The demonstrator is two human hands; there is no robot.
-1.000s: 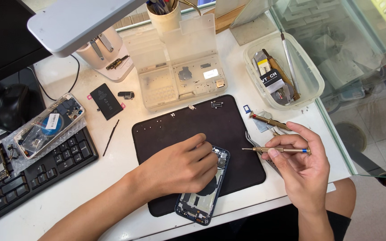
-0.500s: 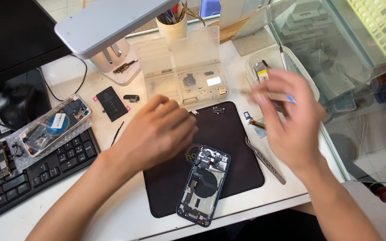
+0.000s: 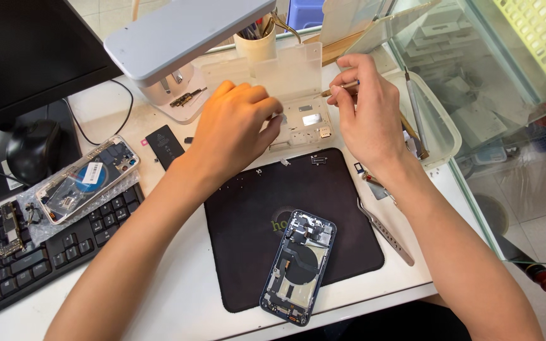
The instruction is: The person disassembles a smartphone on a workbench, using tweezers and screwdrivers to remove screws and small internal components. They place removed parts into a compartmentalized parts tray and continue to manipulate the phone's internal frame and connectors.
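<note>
A slim screwdriver (image 3: pixel 340 89) is pinched between the fingers of the right hand (image 3: pixel 369 113), its tip held over the clear parts tray (image 3: pixel 298 95). The left hand (image 3: pixel 235 123) — fingers curled loosely, clamped on nothing — is rested on the tray's front. An opened phone (image 3: pixel 299 265) is laid on the black mat (image 3: pixel 248 215) below, well apart; tweezers (image 3: pixel 385 231) are seen just beside it.

A black mat (image 3: pixel 248 215) bears a blue-edged phone (image 3: pixel 298 266); the parts tray (image 3: pixel 298 95) looks translucent white.
</note>
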